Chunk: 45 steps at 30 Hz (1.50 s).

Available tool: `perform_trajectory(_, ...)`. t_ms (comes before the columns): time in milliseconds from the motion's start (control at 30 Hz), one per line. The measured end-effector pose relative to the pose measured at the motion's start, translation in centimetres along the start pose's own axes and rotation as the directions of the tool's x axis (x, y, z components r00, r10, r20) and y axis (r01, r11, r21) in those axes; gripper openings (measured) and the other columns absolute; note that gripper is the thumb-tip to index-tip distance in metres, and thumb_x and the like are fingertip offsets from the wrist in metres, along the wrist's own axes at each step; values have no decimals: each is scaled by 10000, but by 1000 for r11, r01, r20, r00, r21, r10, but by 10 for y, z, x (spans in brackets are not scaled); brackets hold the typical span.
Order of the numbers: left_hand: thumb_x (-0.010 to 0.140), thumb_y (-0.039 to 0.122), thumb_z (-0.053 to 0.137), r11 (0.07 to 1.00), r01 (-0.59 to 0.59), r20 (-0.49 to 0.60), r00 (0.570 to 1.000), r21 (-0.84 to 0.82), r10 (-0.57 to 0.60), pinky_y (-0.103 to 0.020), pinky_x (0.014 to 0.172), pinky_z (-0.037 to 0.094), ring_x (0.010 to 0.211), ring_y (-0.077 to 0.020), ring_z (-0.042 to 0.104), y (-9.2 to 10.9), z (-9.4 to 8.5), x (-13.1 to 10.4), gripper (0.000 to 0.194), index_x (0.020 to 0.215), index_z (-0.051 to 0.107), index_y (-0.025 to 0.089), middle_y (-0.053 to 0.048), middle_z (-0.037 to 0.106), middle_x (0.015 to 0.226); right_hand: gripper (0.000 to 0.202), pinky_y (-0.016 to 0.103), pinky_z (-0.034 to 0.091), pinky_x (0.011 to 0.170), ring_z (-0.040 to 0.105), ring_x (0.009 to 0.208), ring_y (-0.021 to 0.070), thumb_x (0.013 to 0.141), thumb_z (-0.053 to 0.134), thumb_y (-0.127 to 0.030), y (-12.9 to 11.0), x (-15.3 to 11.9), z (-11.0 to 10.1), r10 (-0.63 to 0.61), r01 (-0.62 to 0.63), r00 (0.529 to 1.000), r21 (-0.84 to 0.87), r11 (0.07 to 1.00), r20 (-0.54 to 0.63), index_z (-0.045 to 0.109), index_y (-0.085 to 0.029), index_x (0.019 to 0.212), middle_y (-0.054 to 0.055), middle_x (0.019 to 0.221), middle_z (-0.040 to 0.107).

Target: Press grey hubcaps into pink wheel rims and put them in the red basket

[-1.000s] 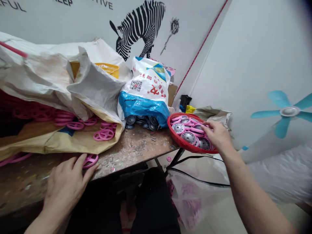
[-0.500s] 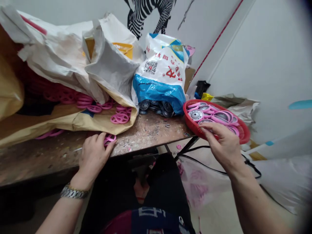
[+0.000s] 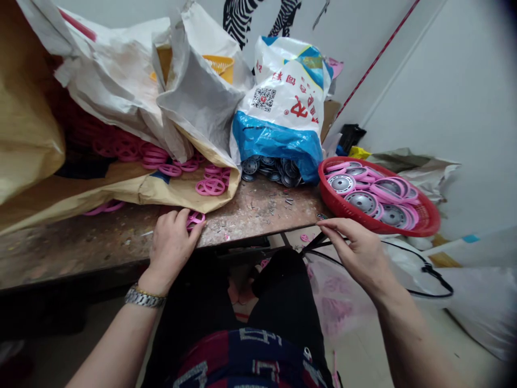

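Note:
My left hand [image 3: 174,242] rests at the table's front edge, thumb and fingers closed round a pink spoked ring [image 3: 195,220]. My right hand [image 3: 357,248] is over the table's right corner, in front of the red basket [image 3: 434,221], with thumb and forefinger nearly together; whether anything small is between them cannot be made out. Pink rings with grey discs [image 3: 361,202] fill the basket. More pink rings [image 3: 210,187] lie in the mouth of the tan paper sack [image 3: 157,196]. Dark metallic discs [image 3: 274,170] show beneath the blue and white bag.
A blue and white bag [image 3: 278,132] stands at the back of the worn table [image 3: 258,213], beside white sacks [image 3: 117,70]. Small scraps lie on the tabletop. A clear bag with pink pieces [image 3: 335,302] is below the right corner.
My right hand has left the basket's near rim and moved left to the table corner. My left hand still holds the pink ring. The whole view has shifted slightly.

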<state>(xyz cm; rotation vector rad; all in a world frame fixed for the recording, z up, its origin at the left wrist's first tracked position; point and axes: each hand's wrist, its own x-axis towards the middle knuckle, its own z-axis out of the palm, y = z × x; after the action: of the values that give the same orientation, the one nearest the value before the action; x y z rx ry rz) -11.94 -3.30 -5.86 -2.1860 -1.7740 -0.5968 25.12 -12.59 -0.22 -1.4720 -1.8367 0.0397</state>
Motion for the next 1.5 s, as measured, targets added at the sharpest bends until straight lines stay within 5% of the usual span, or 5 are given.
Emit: perform_trajectory(1500,960,493,479,998,23,27,999,-50,-22,-409,876,449,1007,-329,567,2,-1,-3,442,1144,657,134,-158,641,1030,195,394,535,847,687,923,232,986,512,-227,-21,-32,39,-5,-21,965,96,995,261,707,-227,992,65,971,749)
